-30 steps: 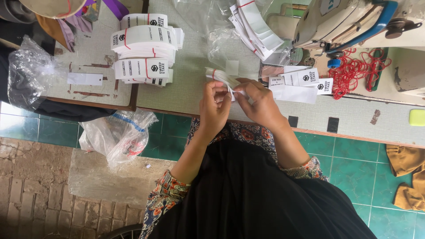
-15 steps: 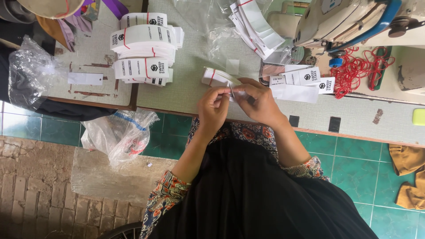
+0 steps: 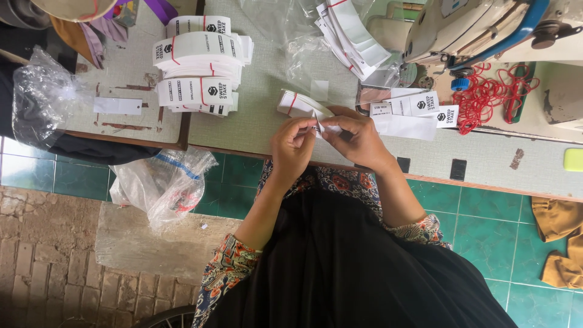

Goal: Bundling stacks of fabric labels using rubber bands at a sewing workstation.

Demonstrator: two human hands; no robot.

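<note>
We note the left hand (image 3: 293,146) and right hand (image 3: 358,138) meeting at the near edge of the grey-green speckled worktable (image 3: 261,115). Both sets of fingertips are pinched together on a small bundle of white fabric labels bound with a red band (image 3: 302,106), which rests on the table just above the hands. Stacked banded white label bundles (image 3: 197,64) lie well apart to the left; a tangle of red thread (image 3: 492,97) lies beside the cream sewing machine (image 3: 480,27).

bundle: small white label bundle (image 3: 300,104) now lies flat on the table, lifted before | left hand (image 3: 293,146): lowered slightly nearer | right hand (image 3: 358,136): fingertips drawn closer to the left's
</note>
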